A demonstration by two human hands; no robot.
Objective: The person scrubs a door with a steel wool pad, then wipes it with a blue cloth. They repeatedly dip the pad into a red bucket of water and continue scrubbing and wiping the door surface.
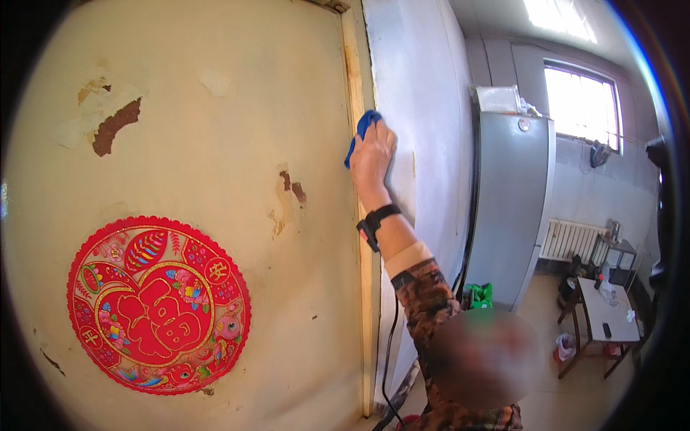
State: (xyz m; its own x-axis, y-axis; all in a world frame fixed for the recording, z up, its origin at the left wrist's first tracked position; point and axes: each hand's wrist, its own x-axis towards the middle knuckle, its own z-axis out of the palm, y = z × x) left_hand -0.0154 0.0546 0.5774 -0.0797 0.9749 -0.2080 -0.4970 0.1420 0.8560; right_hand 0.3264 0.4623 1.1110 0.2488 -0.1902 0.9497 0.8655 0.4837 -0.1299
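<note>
My right hand (372, 153) presses a folded blue cloth (366, 123) against the wooden door frame (354, 91). Its fingers point upward, and the back of the hand faces me. A black strap with a small device (375, 226) circles the wrist, below which a camouflage sleeve (428, 301) begins. To the left is a cream-painted door (226, 156) with peeled patches showing brown beneath. A round red decoration (159, 304) with flowers, fish and writing is fixed to its lower part. My left hand is out of view; a blurred patch hides the area beside the sleeve.
A pale wall (426, 108) adjoins the frame. Beyond it stands a tall grey refrigerator (509, 210) with a clear box (497, 99) on top. A dark cable (389, 350) hangs below my arm. Farther right are a table (606, 318), a white radiator (574, 241) and a bright window (579, 105).
</note>
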